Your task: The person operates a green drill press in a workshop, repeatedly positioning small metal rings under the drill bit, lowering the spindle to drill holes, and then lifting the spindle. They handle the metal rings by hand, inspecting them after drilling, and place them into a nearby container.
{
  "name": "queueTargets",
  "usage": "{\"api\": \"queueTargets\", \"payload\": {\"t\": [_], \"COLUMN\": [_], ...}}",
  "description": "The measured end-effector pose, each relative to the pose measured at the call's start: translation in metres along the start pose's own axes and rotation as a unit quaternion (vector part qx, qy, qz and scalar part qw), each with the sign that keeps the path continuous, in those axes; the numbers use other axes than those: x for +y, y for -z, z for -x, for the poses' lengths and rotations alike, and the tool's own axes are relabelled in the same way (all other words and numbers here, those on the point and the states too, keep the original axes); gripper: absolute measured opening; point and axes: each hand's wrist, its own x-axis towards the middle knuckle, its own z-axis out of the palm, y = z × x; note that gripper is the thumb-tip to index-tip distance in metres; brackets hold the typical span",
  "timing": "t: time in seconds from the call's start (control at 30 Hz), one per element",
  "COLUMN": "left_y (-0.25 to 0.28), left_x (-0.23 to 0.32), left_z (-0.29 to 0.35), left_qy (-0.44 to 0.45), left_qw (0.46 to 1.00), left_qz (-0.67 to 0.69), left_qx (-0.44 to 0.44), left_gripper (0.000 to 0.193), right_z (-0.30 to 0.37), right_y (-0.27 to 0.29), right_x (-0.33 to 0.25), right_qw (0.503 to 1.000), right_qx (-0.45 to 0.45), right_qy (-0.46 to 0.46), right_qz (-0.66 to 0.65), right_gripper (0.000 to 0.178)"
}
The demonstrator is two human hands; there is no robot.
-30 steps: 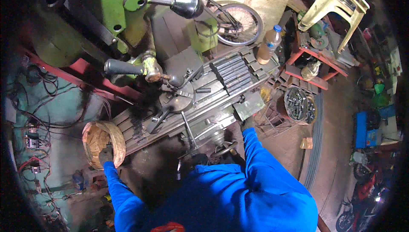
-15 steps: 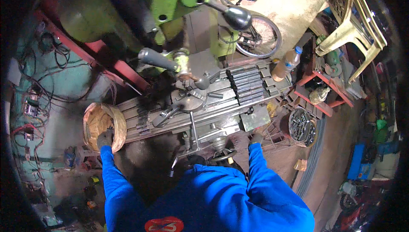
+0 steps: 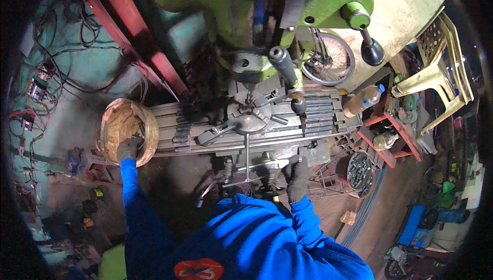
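Observation:
My left hand [image 3: 128, 149], in a dark work glove, reaches over the near rim of a round tub [image 3: 152, 131] lined with brown paper. Its fingers are closed by some small dark pieces [image 3: 137, 140] inside; what they grip cannot be made out. My right hand [image 3: 298, 181], also gloved, is before the front edge of the machine table [image 3: 221, 146], its fingers stretched forward and apparently empty. A round chuck-like fixture [image 3: 250, 120] with clamp arms stands mid-table. Dark metal bars lie in a row [image 3: 318, 115] at its right, and a shorter row [image 3: 183, 128] at its left.
The green machine head [image 3: 328, 13] and a black-knobbed lever [image 3: 372, 51] hang over the table. A bottle [image 3: 363, 100] stands at the right end. Beyond are a bucket of metal parts [image 3: 360, 172], a red frame [image 3: 382, 141] and a plastic chair [image 3: 436, 79].
The whole view has shifted, with the machine head now farther right. My right hand has come forward to the table's front edge. My left hand stays at the tub.

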Motion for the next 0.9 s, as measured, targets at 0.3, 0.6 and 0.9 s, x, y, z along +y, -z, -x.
{"api": "queueTargets", "payload": {"t": [0.3, 0.6, 0.9], "left_y": [-0.010, -0.009, -0.004], "left_x": [-0.018, -0.013, -0.007], "left_z": [-0.015, -0.008, -0.007], "left_qy": [-0.146, -0.268, -0.246], "left_qw": [0.973, 0.936, 0.947], "left_qz": [-0.174, -0.226, -0.205], "left_qx": [-0.040, 0.009, -0.012], "left_gripper": [0.032, 0.022, 0.025], "right_z": [-0.051, -0.070, -0.081], "right_y": [-0.070, -0.079, -0.067], "right_x": [0.037, 0.064, 0.060], "right_qw": [0.912, 0.961, 0.865], "right_qx": [-0.190, -0.206, -0.219], "right_qy": [0.259, 0.087, 0.270], "right_qz": [0.255, 0.161, 0.362], "right_gripper": [0.034, 0.038, 0.025]}}
